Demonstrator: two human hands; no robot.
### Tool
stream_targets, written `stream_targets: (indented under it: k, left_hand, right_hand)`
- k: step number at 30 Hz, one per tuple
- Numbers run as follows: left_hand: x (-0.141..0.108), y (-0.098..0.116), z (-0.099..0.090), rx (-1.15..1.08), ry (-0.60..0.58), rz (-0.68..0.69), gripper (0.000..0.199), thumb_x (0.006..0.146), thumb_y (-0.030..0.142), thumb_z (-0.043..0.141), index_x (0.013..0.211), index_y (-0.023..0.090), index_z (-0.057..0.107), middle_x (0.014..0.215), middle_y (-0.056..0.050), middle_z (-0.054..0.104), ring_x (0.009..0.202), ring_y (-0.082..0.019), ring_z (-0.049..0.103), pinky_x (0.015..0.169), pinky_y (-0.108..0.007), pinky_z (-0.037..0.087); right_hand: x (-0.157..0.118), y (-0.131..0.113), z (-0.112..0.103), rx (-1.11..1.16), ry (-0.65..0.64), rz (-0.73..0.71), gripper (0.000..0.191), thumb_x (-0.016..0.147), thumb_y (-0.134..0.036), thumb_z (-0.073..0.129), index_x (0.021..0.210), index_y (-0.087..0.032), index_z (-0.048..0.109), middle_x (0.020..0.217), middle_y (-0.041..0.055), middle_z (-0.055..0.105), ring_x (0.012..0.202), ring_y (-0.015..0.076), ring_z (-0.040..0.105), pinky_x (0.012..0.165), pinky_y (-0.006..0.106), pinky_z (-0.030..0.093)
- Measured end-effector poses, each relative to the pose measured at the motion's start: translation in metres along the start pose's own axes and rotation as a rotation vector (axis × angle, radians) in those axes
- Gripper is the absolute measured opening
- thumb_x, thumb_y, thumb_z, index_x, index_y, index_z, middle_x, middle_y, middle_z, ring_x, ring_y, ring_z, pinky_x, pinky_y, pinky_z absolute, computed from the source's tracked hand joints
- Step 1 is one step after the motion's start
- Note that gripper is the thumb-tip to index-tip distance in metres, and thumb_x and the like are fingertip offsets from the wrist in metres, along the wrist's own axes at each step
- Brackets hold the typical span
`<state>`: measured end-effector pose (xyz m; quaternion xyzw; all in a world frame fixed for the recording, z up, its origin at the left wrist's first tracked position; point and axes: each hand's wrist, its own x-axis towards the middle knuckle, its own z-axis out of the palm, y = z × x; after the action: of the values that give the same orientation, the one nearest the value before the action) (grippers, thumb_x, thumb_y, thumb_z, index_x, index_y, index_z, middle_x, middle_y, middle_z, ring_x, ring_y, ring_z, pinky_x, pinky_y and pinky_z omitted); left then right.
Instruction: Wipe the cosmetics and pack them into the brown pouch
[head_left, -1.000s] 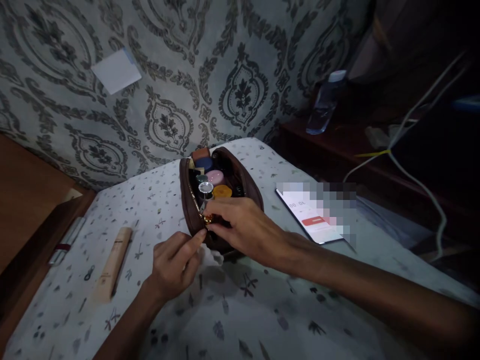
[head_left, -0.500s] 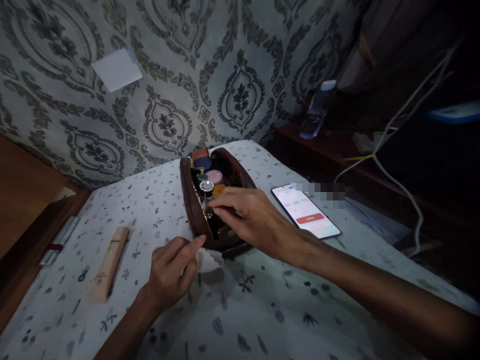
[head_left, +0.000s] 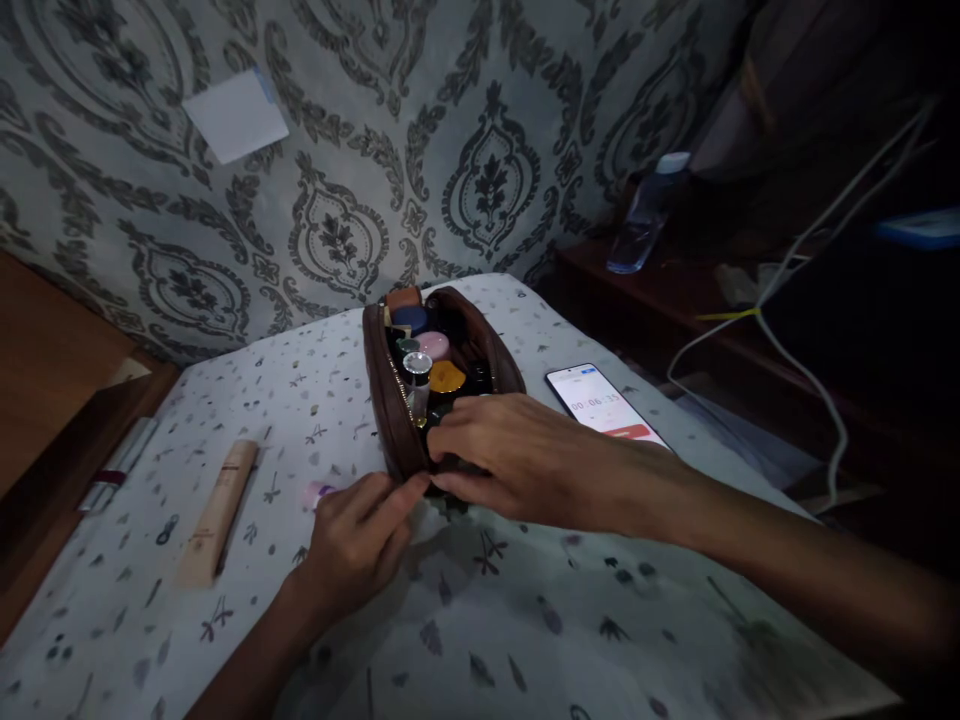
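A brown zip bag [head_left: 388,425] lies unzipped on the patterned sheet. Inside are a clear-capped bottle [head_left: 418,375], a yellow item [head_left: 447,377], a pink round item [head_left: 432,346] and a dark blue one [head_left: 409,320]. My left hand [head_left: 367,530] is closed at the bag's near end, thumb and index finger pinching its edge. Over the near part of the opening, my right hand [head_left: 517,455] has its fingers bent down and together; what they hold is hidden. A small pink item [head_left: 319,493] shows just behind my left hand.
A beige tube [head_left: 219,515] lies on the sheet at the left. Beyond my right forearm, a phone [head_left: 600,395] shows a timer. A water bottle [head_left: 649,215] stands on a dark red surface [head_left: 589,275] at the back right, near white cables [head_left: 806,370].
My right hand has moved from the clear-capped bottle toward the bag's near end. My left hand has shifted slightly right. The white tissue beside it no longer shows, and the small pink item has come into view.
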<state>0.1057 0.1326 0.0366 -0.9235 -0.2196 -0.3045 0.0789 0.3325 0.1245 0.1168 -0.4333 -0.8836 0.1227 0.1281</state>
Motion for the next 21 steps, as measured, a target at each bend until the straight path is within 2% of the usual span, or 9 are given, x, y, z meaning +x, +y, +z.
stream_targets:
  k: [3,7,11,17,21]
  left_hand:
    - [0.0,0.0,0.001,-0.005,0.009,-0.005,0.031,0.09,0.005,0.046,0.117,0.013,0.059,0.073,-0.001,0.055,0.063,-0.013,0.054,0.051,-0.026,0.036]
    - [-0.002,0.0,0.001,-0.006,0.001,-0.027,0.031,0.091,0.005,0.046,0.118,0.013,0.058,0.074,-0.002,0.057,0.062,-0.014,0.054,0.051,-0.026,0.036]
    - [-0.003,-0.001,0.002,-0.019,-0.003,-0.031,0.031,0.091,0.006,0.045,0.118,0.013,0.058,0.073,-0.001,0.055,0.062,-0.014,0.054,0.05,-0.026,0.037]
    - [-0.003,-0.001,0.004,-0.039,-0.011,-0.048,0.032,0.091,0.007,0.044,0.12,0.013,0.057,0.073,-0.001,0.055,0.061,-0.013,0.055,0.051,-0.025,0.04]
    - [-0.001,0.0,0.005,-0.031,-0.027,-0.053,0.033,0.092,0.008,0.042,0.122,0.014,0.056,0.072,0.0,0.054,0.061,-0.013,0.055,0.05,-0.024,0.04]
  right_hand:
    - [0.006,-0.002,-0.002,-0.038,-0.099,0.028,0.012,0.093,-0.024,0.057,0.088,-0.015,0.064,0.08,0.0056,0.068,0.073,0.0189,0.062,0.057,0.027,0.032]
    - [0.014,-0.008,-0.005,-0.141,-0.213,0.063,0.013,0.092,-0.016,0.051,0.095,-0.013,0.063,0.078,0.0073,0.068,0.068,0.0197,0.061,0.054,0.029,0.025]
    - [0.019,-0.012,-0.01,-0.142,-0.293,0.109,0.013,0.091,-0.013,0.051,0.098,-0.013,0.062,0.078,0.0075,0.067,0.069,0.0198,0.061,0.054,0.029,0.026]
    - [0.015,-0.008,-0.014,0.154,-0.251,0.155,0.013,0.087,-0.011,0.054,0.096,-0.019,0.057,0.085,0.0023,0.064,0.075,0.0162,0.057,0.062,0.025,0.035]
    - [0.019,-0.004,-0.012,0.326,-0.303,0.126,0.01,0.087,-0.013,0.053,0.096,-0.018,0.051,0.077,-0.0013,0.058,0.065,0.0124,0.05,0.06,0.024,0.034]
